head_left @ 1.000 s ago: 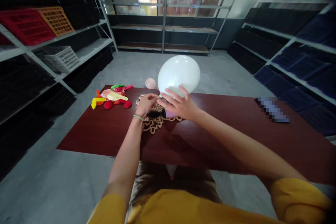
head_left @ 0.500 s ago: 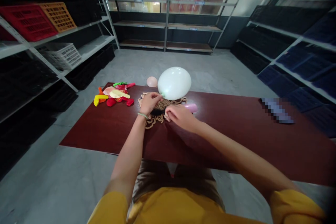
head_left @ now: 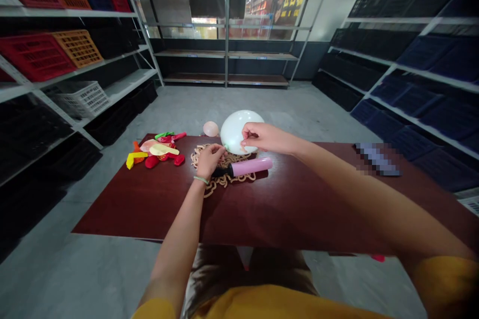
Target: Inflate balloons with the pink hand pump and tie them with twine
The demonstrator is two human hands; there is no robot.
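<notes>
A pale mint inflated balloon (head_left: 232,132) rests above the far edge of the table. My left hand (head_left: 210,160) pinches its greenish neck between thumb and fingers. In front of the balloon's right side is my right hand (head_left: 265,137), fingers closed in a pinch; a small beige bit shows at the fingertips, too small to name. Beneath the hands, a heap of tangled beige cord (head_left: 245,177) spreads over the table. On the heap lies a pink and black hand pump (head_left: 251,166), its black end partly behind my left wrist.
Uninflated balloons in several colours (head_left: 157,149) lie at the table's left. A small pink balloon (head_left: 210,129) sits at the far edge. A blurred dark object (head_left: 377,159) rests on the brown table (head_left: 299,204) at right. Shelves with crates (head_left: 35,55) stand around.
My right hand has risen from the beige cord to the front of the balloon, uncovering the pink pump. My left hand stays at the balloon's neck. The camera view has tilted up.
</notes>
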